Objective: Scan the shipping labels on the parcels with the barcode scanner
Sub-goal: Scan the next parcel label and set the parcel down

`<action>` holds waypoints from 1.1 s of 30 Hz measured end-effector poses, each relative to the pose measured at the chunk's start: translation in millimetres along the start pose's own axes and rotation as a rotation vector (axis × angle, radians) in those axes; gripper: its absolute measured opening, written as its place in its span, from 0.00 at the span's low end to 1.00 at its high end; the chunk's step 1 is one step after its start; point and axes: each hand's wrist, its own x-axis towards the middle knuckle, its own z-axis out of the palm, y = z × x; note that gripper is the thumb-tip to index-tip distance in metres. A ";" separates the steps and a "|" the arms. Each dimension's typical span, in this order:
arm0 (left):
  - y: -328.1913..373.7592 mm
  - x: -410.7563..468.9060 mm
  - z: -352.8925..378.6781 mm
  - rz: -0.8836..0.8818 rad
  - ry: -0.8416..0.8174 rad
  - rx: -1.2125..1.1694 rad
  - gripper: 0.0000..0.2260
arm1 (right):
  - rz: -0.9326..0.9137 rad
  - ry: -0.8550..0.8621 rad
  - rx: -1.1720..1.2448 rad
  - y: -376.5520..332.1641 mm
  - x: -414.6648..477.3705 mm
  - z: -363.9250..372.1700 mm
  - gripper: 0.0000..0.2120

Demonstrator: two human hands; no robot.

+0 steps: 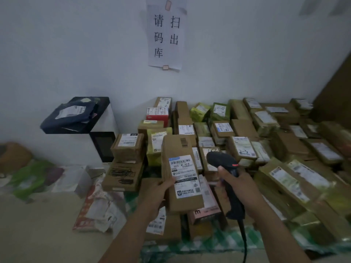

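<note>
- Two bare hands work above the near edge of a table under a green-and-white checked cloth (218, 242).
- The left hand (161, 190) grips a long brown cardboard parcel (176, 149) at its lower left edge. The thumb lies on the front and the fingers curl behind.
- That parcel stands nearly upright, lifted above the heap, with its white shipping label (185, 175) facing the camera.
- The right hand (239, 185) is wrapped round the handle of a black handheld barcode scanner (222, 160). The scanner's head is just right of the label and apart from it, and it shows a small red mark.
- A black cable (244, 242) hangs from the handle's base and passes over the near edge.
- Many labelled brown cardboard boxes (245, 149) and yellow-green bags (199, 111) cover the table from the near edge back to the wall.
- A pink box (205, 215) lies below the held parcel, near the near edge.
- Left of the table stands a white cabinet with a black top (102, 118), which carries a dark blue bag (70, 118).
- A white paper sheet with black characters (166, 35) is taped to the wall above the heap.
- Red-and-white bags (95, 211) lie on the floor by the table's left edge.
</note>
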 end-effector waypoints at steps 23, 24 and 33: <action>-111.5 33.5 -50.7 0.059 0.504 1.099 0.34 | 0.093 -0.404 -0.255 39.2 1.5 68.5 0.14; -118.0 31.9 -55.9 0.095 0.497 1.151 0.37 | 0.100 -0.421 -0.263 43.9 -0.9 74.6 0.12; -131.0 24.7 -88.5 -0.010 0.310 0.604 0.26 | 0.295 -0.389 -0.290 106.2 -12.5 141.4 0.10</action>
